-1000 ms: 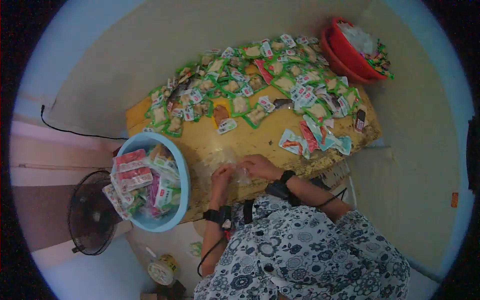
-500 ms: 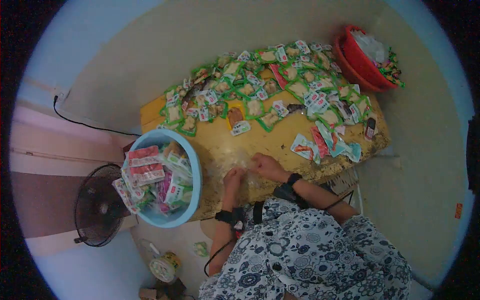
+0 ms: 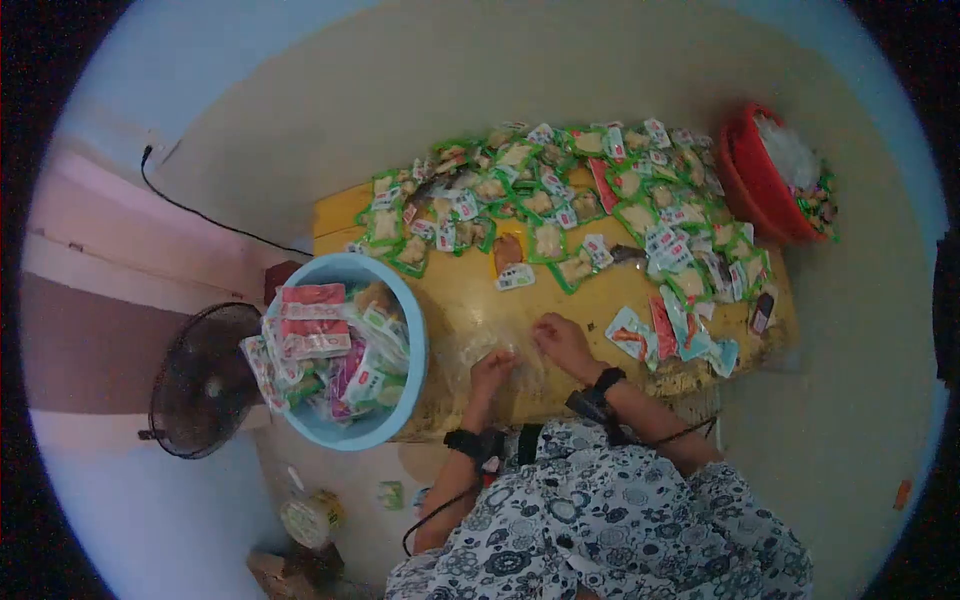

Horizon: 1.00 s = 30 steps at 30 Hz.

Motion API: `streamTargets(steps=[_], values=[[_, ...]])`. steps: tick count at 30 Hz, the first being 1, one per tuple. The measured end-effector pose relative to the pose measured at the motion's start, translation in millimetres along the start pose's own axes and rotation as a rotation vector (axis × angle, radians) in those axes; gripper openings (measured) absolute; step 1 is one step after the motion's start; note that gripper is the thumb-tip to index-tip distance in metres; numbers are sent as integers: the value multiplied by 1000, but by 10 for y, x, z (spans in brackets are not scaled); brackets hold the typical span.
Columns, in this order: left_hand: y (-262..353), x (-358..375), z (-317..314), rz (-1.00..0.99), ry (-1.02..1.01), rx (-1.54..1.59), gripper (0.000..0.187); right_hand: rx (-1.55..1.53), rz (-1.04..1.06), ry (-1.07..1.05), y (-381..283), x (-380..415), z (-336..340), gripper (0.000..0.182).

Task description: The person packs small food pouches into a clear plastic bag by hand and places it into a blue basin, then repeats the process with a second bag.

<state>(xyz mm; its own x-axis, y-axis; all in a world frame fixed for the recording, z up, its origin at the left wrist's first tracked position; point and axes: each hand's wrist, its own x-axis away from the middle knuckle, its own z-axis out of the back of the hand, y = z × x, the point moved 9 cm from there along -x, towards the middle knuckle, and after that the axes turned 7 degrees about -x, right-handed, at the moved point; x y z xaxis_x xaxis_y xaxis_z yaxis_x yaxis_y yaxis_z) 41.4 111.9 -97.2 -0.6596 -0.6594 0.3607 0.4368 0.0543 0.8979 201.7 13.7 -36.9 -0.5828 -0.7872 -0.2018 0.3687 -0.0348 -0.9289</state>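
L hand — fingers bent in, right at a clear plastic bag on the yellow table, near edge, just R of the blue tub. Film too see-through/blurry, can't tell if L actually grips it. R hand nearby, a bit farther fwd, fingers curled & pointing twd L; small gap btw the two hands. Can't tell if R has any film pinched.

Both wrists w/ black straps; patterned top at bottom of view.

Tub: full of packets, incl. red-and-white packets on top. Far side of table: big pile of green-edged packets, overlapping; orange-edged packet at its near side. R of the hands, well apart from tub: small group of teal & red packets, dark phone just beyond.

Far R corner: red basins, tilted, w/ whitish plastic inside. L of tub: black fan. Floor below: round container — contents unclear.
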Motion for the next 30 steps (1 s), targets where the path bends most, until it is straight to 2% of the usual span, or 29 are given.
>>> streamTargets(steps=[3,5,6,7,9,11,15,17,20,23,27,29,30], values=[[171,142,8,-87,-64,-5,13,-11,-55,-70,-161,-253,43,16],[266,255,8,-89,-78,180,16,64,-100,-134,-295,-550,28,19],[310,296,-8,-97,-87,272,18,34,24,-130,-579,-690,37,20],[346,325,-3,-58,-55,140,19,1,145,-126,-921,-819,46,22],[375,356,10,26,7,-118,21,76,219,-168,-1097,-1095,-32,27],[320,288,-25,51,-22,-96,21,306,111,-258,-817,-1463,-236,34],[100,86,-108,26,-90,-30,21,647,215,-214,-809,-2016,-601,45],[89,96,-138,3,-110,171,22,805,277,-245,-947,-2155,-777,53],[43,128,-250,-37,-166,366,21,865,284,-217,-873,-2219,-901,60],[170,158,-245,-72,-198,435,20,942,207,-285,-848,-2208,-963,62],[203,177,-263,-204,-144,466,19,937,244,-241,-787,-2219,-946,50],[124,152,-319,-163,-150,335,20,949,177,-235,-717,-2284,-930,38],[99,141,-341,-144,-154,267,20,1022,277,-168,-752,-2303,-902,32]])
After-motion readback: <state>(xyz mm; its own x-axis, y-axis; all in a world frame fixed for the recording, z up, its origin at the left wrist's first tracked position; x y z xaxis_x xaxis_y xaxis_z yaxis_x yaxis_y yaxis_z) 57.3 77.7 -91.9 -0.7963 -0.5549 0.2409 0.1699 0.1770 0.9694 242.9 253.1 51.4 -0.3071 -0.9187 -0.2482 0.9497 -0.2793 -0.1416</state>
